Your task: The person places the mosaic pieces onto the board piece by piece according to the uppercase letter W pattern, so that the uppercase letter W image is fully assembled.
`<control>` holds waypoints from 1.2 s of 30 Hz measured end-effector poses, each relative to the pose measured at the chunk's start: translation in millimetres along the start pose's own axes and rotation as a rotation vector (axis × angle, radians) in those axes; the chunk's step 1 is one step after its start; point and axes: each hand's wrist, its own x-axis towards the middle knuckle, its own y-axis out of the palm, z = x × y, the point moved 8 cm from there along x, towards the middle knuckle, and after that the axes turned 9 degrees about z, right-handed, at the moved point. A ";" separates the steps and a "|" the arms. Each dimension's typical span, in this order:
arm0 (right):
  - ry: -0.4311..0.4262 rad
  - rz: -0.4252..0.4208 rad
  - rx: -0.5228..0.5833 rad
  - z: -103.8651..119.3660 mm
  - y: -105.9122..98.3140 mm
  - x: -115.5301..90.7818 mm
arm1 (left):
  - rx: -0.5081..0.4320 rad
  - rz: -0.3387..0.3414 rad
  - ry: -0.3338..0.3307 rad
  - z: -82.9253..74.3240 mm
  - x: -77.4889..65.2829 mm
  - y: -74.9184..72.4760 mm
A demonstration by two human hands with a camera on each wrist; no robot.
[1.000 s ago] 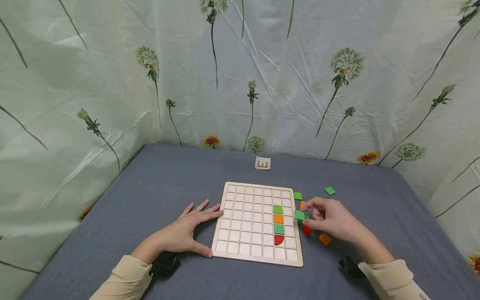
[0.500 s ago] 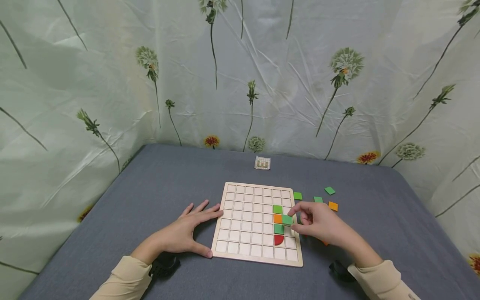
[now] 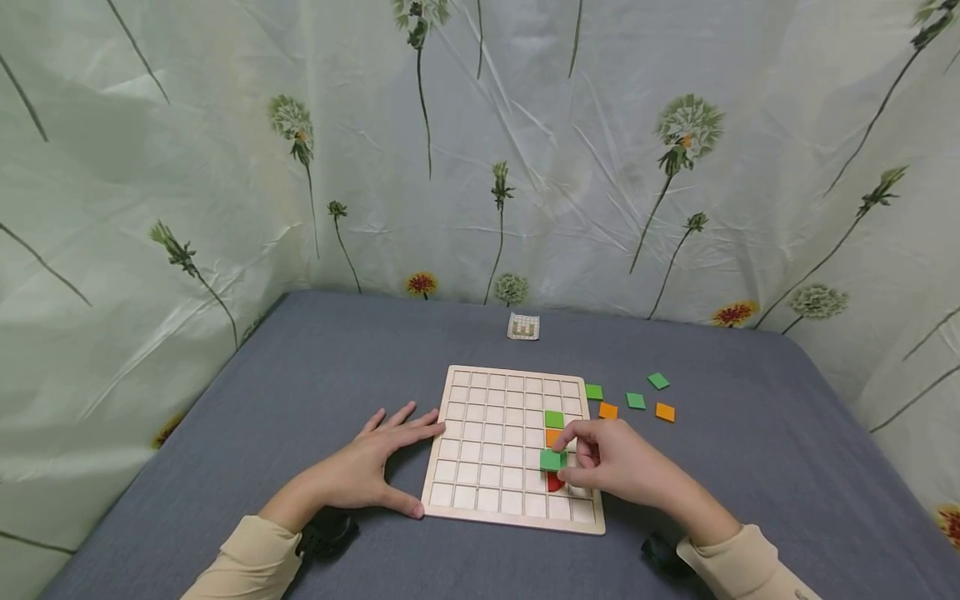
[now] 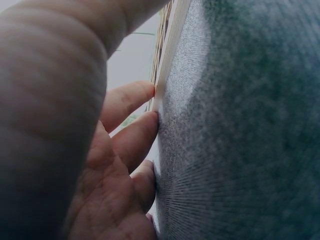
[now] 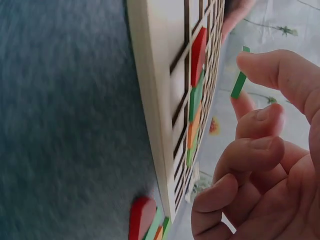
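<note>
Reaching in from four o'clock, the right hand (image 3: 615, 460) has a narrow grip: thumb and index finger pinch a green tile (image 3: 551, 461) just above the board (image 3: 480, 452), at four o'clock of its centre, other fingers curled in. From eight o'clock, the left hand (image 3: 363, 467) spreads its grip wide, fingertips touching the board's nine-o'clock edge.

Pale flower-printed backdrop (image 3: 465, 150), perhaps plastic, blue-grey table (image 3: 360, 358)
</note>
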 end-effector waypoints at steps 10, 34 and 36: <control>-0.012 0.030 -0.049 3.9 14.5 5.2 | -0.009 -0.002 0.012 -1.5 0.1 -0.6; -0.010 0.068 -0.033 4.0 23.7 9.2 | -0.007 -0.003 0.012 -2.0 -0.5 -0.5; -0.010 0.073 -0.030 3.9 23.8 9.3 | -0.008 -0.002 0.012 -2.1 -0.6 -0.4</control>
